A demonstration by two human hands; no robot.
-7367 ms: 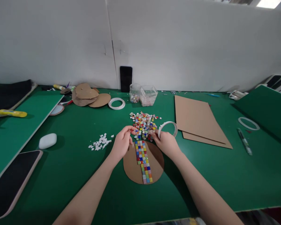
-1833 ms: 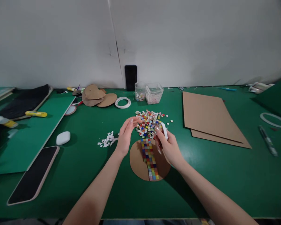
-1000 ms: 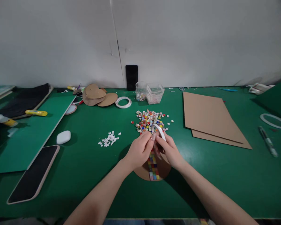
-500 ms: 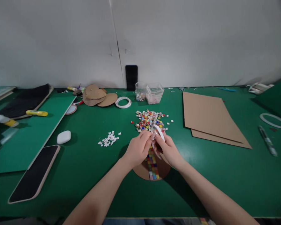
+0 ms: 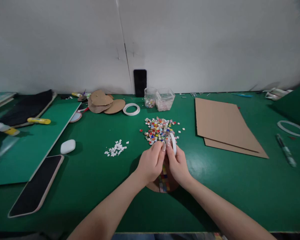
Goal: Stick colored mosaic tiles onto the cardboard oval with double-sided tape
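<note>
Currently, in the head view, you pinch the white tape roll (image 5: 174,144) in your right hand (image 5: 179,166), nearly edge-on, its long axis running up and slightly left, while your left hand (image 5: 150,164) presses thumb to forefinger beside it, on what is hidden. You have the roll near the tile pile (image 5: 160,128) and cardboard disc (image 5: 153,187), green tabletop (image 5: 215,186) reaching right to the cardboard sheets (image 5: 220,123); it shows as a thin white band.

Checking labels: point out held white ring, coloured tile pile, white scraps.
White ring (image 5: 174,144), head view: outer band.
Coloured tile pile (image 5: 159,128), head view: middle.
White scraps (image 5: 117,147), head view: cluster's middle.
</note>
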